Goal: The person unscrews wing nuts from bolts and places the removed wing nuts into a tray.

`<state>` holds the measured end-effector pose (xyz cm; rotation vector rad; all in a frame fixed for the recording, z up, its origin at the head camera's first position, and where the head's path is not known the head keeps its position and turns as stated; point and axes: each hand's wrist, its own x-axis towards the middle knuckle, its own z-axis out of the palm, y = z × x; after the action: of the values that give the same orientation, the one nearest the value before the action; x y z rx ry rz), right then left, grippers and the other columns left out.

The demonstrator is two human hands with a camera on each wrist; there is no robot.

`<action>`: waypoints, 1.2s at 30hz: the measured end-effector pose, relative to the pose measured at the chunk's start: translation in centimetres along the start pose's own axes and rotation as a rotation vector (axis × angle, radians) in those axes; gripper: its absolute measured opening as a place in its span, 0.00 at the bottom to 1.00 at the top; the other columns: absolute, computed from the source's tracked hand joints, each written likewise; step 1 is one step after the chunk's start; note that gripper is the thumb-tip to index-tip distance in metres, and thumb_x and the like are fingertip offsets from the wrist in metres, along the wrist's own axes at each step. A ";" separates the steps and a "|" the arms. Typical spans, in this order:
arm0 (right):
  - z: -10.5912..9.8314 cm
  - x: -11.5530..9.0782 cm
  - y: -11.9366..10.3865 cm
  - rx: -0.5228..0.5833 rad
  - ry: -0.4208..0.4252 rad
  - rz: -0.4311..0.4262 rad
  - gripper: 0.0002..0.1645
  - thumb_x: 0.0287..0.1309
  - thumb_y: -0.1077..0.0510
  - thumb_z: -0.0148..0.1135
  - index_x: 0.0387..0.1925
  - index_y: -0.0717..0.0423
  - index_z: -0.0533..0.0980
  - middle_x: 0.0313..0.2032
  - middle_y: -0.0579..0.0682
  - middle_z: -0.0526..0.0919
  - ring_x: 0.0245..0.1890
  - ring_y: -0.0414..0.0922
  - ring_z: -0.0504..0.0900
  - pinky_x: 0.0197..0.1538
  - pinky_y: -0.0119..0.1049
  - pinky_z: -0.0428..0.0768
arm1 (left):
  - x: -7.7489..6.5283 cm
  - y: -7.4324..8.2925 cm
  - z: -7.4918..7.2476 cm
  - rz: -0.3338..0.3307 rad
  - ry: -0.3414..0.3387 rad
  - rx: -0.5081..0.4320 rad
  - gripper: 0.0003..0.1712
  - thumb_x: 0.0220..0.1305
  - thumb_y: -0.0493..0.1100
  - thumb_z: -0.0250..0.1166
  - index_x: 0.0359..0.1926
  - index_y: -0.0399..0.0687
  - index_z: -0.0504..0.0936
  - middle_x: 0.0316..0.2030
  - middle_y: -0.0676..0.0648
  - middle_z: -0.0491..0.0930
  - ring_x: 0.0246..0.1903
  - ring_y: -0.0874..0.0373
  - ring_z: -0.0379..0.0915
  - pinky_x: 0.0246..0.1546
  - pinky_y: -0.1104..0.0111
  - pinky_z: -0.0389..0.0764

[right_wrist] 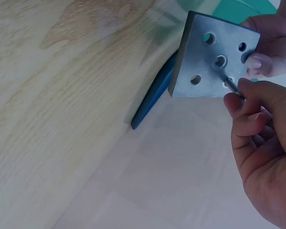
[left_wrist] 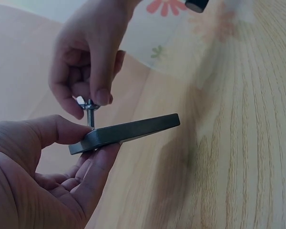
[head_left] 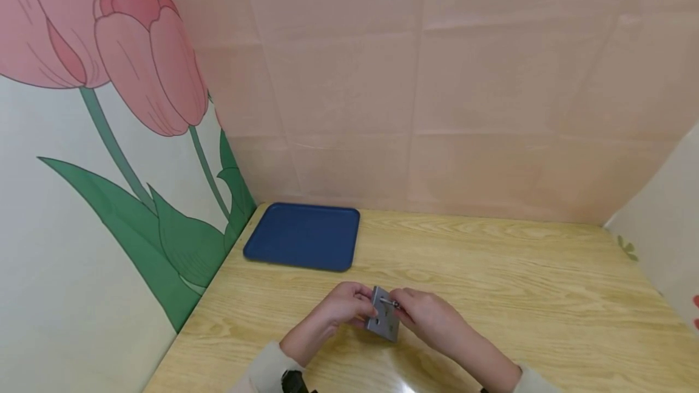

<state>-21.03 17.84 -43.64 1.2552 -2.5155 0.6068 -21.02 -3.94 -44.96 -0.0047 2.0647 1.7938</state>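
Note:
A square grey metal plate point(head_left: 385, 325) with several round holes is held up off the table, tilted. My left hand point(head_left: 345, 305) grips it by one edge, thumb on one face and fingers on the other. From a hole near that edge sticks a threaded bolt point(left_wrist: 90, 117), carrying a wing nut point(left_wrist: 82, 101) at its outer end. My right hand point(head_left: 431, 315) pinches the wing nut between thumb and forefinger, its other fingers curled in. In the right wrist view those fingertips hide most of the nut, and the plate's other holes point(right_wrist: 195, 79) show.
A blue tray point(head_left: 303, 236) lies on the wood-grain table point(head_left: 491, 272), beyond my hands to the left. Behind the table hangs a creased pink sheet point(head_left: 415, 90). A wall covering with printed tulips point(head_left: 150, 59) stands along the left side.

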 end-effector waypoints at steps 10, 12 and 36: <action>-0.5 0.2 0.1 0.208 -0.063 0.212 0.11 0.67 0.54 0.66 0.46 0.55 0.80 0.25 0.36 0.80 0.21 0.28 0.72 0.22 0.26 0.72 | -0.1 0.1 0.1 0.001 0.007 0.002 0.17 0.54 0.29 0.68 0.47 0.34 0.81 0.33 0.45 0.83 0.32 0.54 0.82 0.34 0.58 0.86; -0.5 0.2 0.3 0.287 -0.075 0.305 0.12 0.70 0.50 0.62 0.45 0.54 0.81 0.24 0.36 0.78 0.19 0.29 0.70 0.22 0.27 0.72 | -0.1 0.1 0.1 0.003 0.008 0.001 0.17 0.54 0.29 0.68 0.47 0.34 0.81 0.33 0.45 0.83 0.32 0.54 0.82 0.34 0.58 0.87; 0.1 0.0 0.6 0.903 -0.187 0.779 0.26 0.75 0.42 0.52 0.41 0.62 0.78 0.28 0.50 0.84 0.15 0.37 0.65 0.17 0.27 0.60 | -0.1 -0.1 0.2 0.013 0.004 -0.010 0.18 0.52 0.29 0.68 0.46 0.33 0.81 0.32 0.46 0.84 0.31 0.55 0.82 0.33 0.59 0.87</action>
<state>-21.55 18.12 -43.93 0.4181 -2.9401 2.0362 -20.85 -3.76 -45.02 0.0020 2.0632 1.8128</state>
